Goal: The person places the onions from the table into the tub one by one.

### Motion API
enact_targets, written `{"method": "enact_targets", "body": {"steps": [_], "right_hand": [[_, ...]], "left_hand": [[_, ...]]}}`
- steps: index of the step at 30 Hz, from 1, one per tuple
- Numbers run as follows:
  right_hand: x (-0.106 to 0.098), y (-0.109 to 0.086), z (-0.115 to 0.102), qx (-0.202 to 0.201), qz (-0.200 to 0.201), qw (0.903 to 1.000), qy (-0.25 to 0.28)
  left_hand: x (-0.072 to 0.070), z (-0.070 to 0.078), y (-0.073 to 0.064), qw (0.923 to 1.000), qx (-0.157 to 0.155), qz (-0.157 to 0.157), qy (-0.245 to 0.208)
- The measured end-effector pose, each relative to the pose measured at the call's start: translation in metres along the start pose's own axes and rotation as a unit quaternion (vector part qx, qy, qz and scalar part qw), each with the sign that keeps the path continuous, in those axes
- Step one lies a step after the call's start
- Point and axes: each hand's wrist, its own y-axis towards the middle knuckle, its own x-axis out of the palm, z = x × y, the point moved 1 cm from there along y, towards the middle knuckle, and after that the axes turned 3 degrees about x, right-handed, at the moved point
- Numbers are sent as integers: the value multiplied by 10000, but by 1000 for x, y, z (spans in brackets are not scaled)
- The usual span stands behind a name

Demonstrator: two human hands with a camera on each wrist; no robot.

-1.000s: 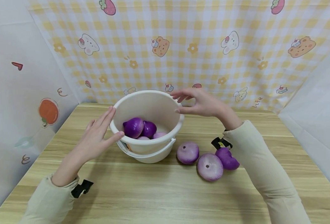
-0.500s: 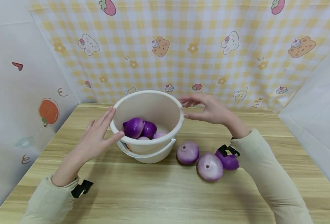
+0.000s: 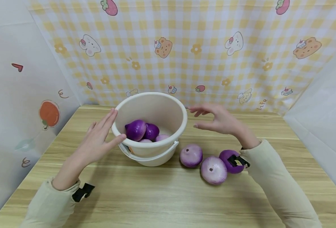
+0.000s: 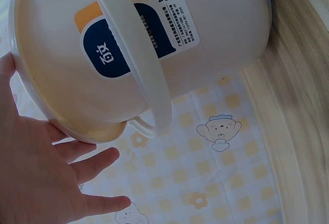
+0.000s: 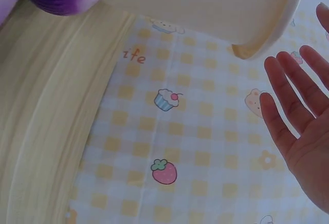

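Note:
A white bucket (image 3: 149, 153) with its handle hanging at the front stands on the table, several purple onions (image 3: 136, 129) inside it. My left hand (image 3: 98, 137) touches the left side of its rim, fingers fairly straight and spread; in the left wrist view the bucket's label (image 4: 139, 34) faces the camera. To the right of the rim, my right hand (image 3: 219, 120) is held in the air with relaxed fingers and nothing in them. Below it on the table lie a pale onion (image 3: 191, 155), a second pale onion (image 3: 214, 170) and a darker purple onion (image 3: 227, 156), partly covered by the wrist strap.
The wooden table (image 3: 156, 199) runs back to a yellow checked cloth (image 3: 179, 66) hanging behind the bucket. White cloth walls (image 3: 22, 95) close in the left and right sides.
My right hand has moved away from the bucket's rim, rightward and down toward the near side. The left hand, bucket and onions stay where they were.

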Motion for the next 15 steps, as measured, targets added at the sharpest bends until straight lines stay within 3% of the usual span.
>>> {"method": "enact_targets", "body": {"steps": [15], "right_hand": [[2, -26, 7, 259, -71, 9996, -10]], "left_hand": [[1, -1, 0, 10000, -9, 1, 11]]}}
